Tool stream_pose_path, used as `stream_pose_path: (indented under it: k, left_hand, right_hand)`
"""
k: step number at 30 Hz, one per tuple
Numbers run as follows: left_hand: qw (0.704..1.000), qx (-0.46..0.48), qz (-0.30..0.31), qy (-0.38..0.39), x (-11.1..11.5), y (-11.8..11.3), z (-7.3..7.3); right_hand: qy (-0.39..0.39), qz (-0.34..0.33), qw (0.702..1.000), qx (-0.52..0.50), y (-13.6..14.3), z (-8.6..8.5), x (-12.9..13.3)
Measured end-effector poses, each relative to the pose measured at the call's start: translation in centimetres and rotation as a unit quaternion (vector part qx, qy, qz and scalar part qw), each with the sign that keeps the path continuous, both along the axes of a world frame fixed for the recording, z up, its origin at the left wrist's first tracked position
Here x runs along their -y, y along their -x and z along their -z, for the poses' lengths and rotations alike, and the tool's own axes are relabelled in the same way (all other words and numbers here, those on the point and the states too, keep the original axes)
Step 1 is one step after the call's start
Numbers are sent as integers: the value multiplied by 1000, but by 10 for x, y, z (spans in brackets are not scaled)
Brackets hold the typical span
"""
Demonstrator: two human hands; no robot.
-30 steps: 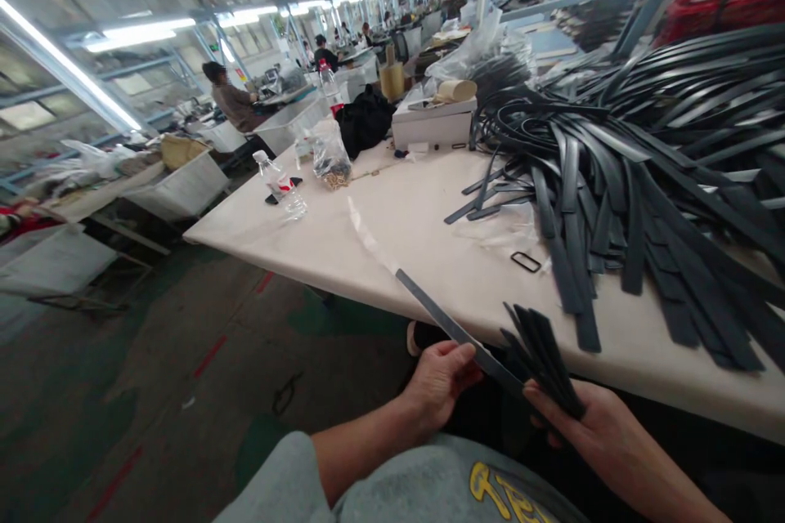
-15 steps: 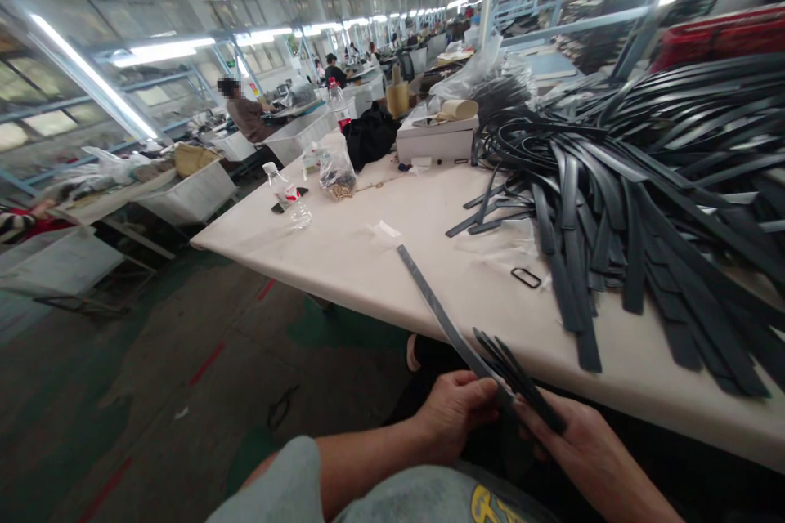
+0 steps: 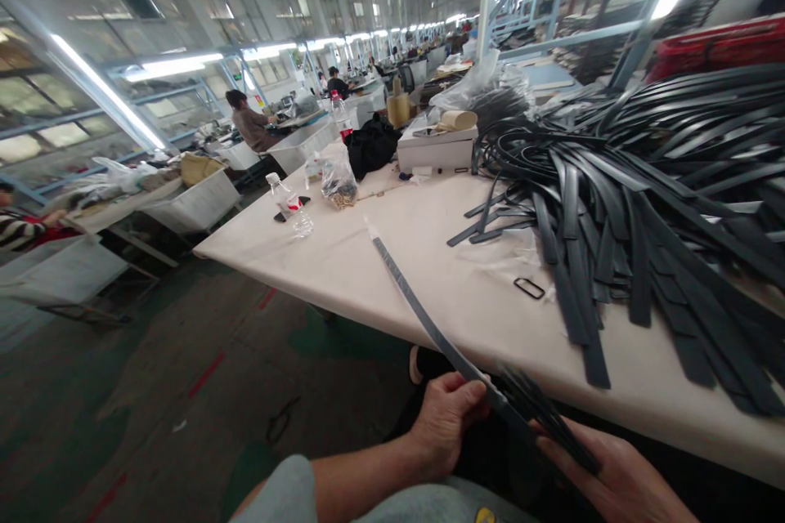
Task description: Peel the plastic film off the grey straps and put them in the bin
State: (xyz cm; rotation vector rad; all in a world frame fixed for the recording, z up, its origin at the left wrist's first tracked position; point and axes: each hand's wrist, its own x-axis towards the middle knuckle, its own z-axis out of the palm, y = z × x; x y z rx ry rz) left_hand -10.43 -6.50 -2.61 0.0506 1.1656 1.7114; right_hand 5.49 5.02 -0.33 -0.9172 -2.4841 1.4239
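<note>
A long flat black strap (image 3: 423, 316) slants from over the table down toward my lap, a whitish film trailing at its far tip. My left hand (image 3: 442, 417) pinches this strap between thumb and fingers just off the table's front edge. To its right, my right hand (image 3: 604, 458) is closed around a bundle of thin black strips (image 3: 549, 413), which is blurred. The strap's lower end passes beside the right fingers; whether they grip it too I cannot tell. On the table nearby lies a black rectangular ring buckle (image 3: 528, 288).
A large heap of black straps (image 3: 638, 221) covers the right of the table (image 3: 343, 278). Farther back stand a plastic bottle (image 3: 291, 208), a clear bag of small metal pieces (image 3: 339, 184), a black cloth (image 3: 372, 143) and a white box (image 3: 437, 151). Co-workers sit at distant tables.
My right hand has moved right and down with the strip bundle. The strap has slid lower through my left hand's area, and its far end has swung left.
</note>
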Motion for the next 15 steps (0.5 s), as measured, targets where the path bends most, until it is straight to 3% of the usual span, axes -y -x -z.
stream_pose_path:
  k: [3, 8, 11, 15]
  left_hand:
    - [999, 9, -33, 8, 1, 3, 4]
    - [996, 0, 90, 12, -3, -8, 3]
    - [999, -9, 40, -5, -7, -4, -3]
    - [1000, -5, -29, -4, -5, 7, -5]
  right_hand:
    - [7, -6, 1000, 21, -9, 4, 1]
    - [-19, 21, 1000, -13, 11, 1, 7]
    - [-5, 16, 1000, -17, 12, 2, 5]
    - [25, 12, 999, 18, -7, 13, 3]
